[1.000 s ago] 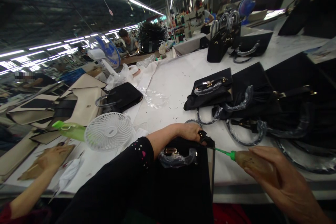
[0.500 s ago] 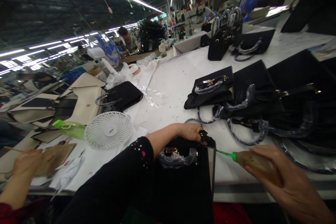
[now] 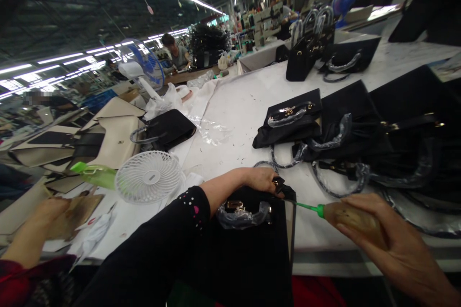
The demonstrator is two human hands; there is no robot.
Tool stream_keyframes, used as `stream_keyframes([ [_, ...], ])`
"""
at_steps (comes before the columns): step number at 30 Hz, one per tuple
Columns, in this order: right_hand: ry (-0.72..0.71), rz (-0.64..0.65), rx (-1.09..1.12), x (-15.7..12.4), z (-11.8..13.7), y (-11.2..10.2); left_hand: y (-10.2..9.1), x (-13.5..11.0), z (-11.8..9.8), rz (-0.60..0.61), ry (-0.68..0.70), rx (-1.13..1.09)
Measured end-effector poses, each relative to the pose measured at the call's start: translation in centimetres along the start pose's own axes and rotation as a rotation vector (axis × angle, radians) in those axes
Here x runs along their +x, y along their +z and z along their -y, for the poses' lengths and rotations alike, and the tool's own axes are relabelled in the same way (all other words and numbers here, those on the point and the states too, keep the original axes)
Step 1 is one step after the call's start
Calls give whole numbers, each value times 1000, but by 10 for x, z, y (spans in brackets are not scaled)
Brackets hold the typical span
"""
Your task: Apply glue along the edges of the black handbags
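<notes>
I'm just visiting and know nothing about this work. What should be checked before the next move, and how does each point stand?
1. Left hand holding the black bag: ok, fingers closed at its top edge.
2. Right hand gripping the bottle: ok.
3. Green nozzle pointed at the bag's upper corner: ok.
4. Liquid coming out: cannot tell.
5. Bag's handle covered in clear plastic: ok.
6. Neighbour's hand away from the bag: ok, far left.

Black bag (image 3: 252,254); amber bottle (image 3: 355,223), green nozzle (image 3: 320,210); black sleeve (image 3: 162,244), pink-and-white dots (image 3: 196,209).
</notes>
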State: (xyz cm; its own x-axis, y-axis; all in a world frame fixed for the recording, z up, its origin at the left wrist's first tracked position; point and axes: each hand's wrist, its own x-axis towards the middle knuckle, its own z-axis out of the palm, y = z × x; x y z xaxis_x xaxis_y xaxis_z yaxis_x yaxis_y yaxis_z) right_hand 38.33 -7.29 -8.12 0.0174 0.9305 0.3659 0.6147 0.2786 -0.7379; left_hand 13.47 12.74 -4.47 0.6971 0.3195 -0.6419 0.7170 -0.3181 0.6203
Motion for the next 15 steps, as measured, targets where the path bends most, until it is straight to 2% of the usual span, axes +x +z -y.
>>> stream_keyframes([
  [4, -54, 50, -2, -2, -2, -1, 0, 1, 1, 4, 4, -16],
  [11, -93, 42, -15, -3, -2, 3, 0, 0, 0, 4, -4, -33],
  [15, -43, 58, -29, -4, -2, 2, 1, -1, 0, 9, -3, -52],
])
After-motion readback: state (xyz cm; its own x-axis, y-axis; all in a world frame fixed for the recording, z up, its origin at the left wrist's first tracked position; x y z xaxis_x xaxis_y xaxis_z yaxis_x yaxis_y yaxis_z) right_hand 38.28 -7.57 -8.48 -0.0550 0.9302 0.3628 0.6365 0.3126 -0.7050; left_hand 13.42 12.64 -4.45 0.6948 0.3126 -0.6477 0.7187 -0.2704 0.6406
